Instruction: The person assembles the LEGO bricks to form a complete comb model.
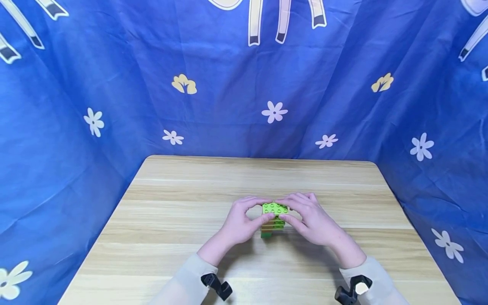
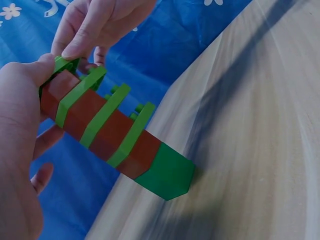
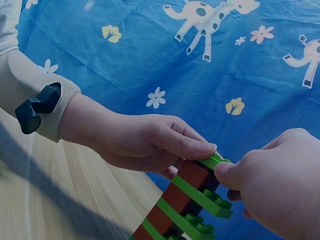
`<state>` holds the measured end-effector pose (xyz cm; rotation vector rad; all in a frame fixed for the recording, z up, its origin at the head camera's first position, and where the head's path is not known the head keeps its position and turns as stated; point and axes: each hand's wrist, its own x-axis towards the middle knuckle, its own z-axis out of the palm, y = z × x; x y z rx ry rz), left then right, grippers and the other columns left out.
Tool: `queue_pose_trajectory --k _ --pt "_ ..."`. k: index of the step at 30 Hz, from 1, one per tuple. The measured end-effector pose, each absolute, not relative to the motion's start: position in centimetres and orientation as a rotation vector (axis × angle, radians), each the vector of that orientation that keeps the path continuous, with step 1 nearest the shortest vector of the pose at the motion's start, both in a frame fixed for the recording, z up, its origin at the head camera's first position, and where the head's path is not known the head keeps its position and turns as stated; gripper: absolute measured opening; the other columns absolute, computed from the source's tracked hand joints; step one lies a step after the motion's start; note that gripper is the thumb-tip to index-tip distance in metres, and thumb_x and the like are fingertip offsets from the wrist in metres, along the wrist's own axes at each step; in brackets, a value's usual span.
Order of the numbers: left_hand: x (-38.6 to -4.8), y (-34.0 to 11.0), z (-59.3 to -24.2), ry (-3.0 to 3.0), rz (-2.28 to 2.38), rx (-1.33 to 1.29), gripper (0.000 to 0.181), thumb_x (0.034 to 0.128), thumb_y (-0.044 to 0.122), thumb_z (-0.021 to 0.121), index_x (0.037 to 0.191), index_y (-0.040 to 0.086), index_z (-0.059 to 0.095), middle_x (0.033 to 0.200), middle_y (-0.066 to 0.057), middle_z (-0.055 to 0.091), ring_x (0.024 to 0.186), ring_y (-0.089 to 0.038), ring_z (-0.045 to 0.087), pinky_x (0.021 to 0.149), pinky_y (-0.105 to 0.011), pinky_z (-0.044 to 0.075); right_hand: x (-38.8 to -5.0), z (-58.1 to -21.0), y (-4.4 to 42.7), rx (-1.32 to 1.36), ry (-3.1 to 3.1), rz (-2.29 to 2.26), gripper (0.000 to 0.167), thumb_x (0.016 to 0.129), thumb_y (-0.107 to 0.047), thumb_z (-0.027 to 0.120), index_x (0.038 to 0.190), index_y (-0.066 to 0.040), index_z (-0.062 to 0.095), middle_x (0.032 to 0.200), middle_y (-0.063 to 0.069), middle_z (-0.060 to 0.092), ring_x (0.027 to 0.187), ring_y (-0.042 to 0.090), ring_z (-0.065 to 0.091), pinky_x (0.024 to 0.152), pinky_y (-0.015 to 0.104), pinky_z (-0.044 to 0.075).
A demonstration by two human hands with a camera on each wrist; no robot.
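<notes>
A tower of toy building bricks (image 2: pixel 107 135) stands upright on the table, brown bricks alternating with light green plates above a dark green base brick (image 2: pixel 167 172). The green plates jut out to one side, as the right wrist view shows too. On top lies a studded light green plate (image 1: pixel 274 208). My left hand (image 1: pixel 242 219) pinches its left end between thumb and fingers. From the other side, my right hand (image 1: pixel 310 218) pinches the right end the same way. Some fingertips are hidden behind the tower.
The wooden table (image 1: pixel 171 203) spreads around the tower. A blue patterned cloth (image 1: pixel 228 101) hangs behind it and along both sides. Black wrist devices (image 1: pixel 216 286) sit on the light sleeves.
</notes>
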<state>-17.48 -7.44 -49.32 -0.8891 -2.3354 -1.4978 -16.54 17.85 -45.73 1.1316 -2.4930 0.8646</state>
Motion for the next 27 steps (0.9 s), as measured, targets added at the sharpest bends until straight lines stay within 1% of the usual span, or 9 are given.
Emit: queue_pose_trajectory --k 3,8,12,17,24,27 --pt "-17.58 -7.48 -49.16 -2.368 -1.484 -0.866 0.037 0.094 0.04 0.082 0.124 0.02 0.078 0.12 0.011 0.075 0.116 -0.013 0.067 0.103 -0.044 0.052 -16.57 -45.76 17.87 1.127 -2.494 0.867 0.037 0.105 -0.029 0.069 0.139 -0.016 0.068 0.129 -0.009 0.068 0.122 0.016 0.06 0.092 0.043 0.035" --pt "-17.78 -7.47 -48.85 -2.403 -1.46 -0.859 0.038 0.0924 0.044 0.083 0.122 0.02 0.079 0.117 0.013 0.075 0.113 -0.009 0.067 0.102 -0.041 0.053 -16.61 -45.86 17.95 1.119 -2.495 0.878 0.037 0.103 -0.027 0.071 0.138 -0.016 0.068 0.128 -0.009 0.068 0.12 0.016 0.06 0.093 0.044 0.035" --pt "-17.91 -7.41 -48.68 -2.406 -1.446 -0.867 0.037 0.0908 0.043 0.085 0.12 0.021 0.08 0.114 0.014 0.076 0.11 -0.009 0.067 0.099 -0.04 0.054 -16.6 -45.93 18.04 1.115 -2.505 0.897 0.039 0.102 -0.027 0.072 0.139 -0.016 0.068 0.129 -0.01 0.068 0.12 0.015 0.061 0.094 0.045 0.035" --pt "-17.9 -7.4 -48.47 -2.404 -1.455 -0.857 0.036 0.0903 0.042 0.086 0.119 0.021 0.081 0.114 0.012 0.077 0.11 -0.012 0.069 0.099 -0.043 0.054 -16.69 -45.97 18.02 1.113 -2.505 0.908 0.039 0.102 -0.028 0.072 0.14 -0.018 0.067 0.128 -0.01 0.069 0.12 0.015 0.061 0.095 0.045 0.035" --pt "-17.97 -7.54 -48.35 -2.424 -1.469 -0.84 0.034 0.0891 0.042 0.087 0.117 0.023 0.082 0.112 0.014 0.077 0.107 -0.01 0.071 0.099 -0.042 0.054 -16.76 -46.08 17.83 1.115 -2.49 0.939 0.04 0.101 -0.027 0.074 0.138 -0.013 0.069 0.128 -0.01 0.069 0.12 0.015 0.062 0.095 0.045 0.035" --pt "-18.08 -7.62 -48.36 -2.423 -1.445 -0.851 0.034 0.089 0.041 0.087 0.117 0.022 0.082 0.111 0.014 0.077 0.106 -0.011 0.071 0.098 -0.043 0.053 -16.73 -46.13 17.78 1.102 -2.49 0.944 0.04 0.101 -0.028 0.074 0.138 -0.014 0.069 0.13 -0.01 0.069 0.12 0.015 0.062 0.095 0.045 0.035"
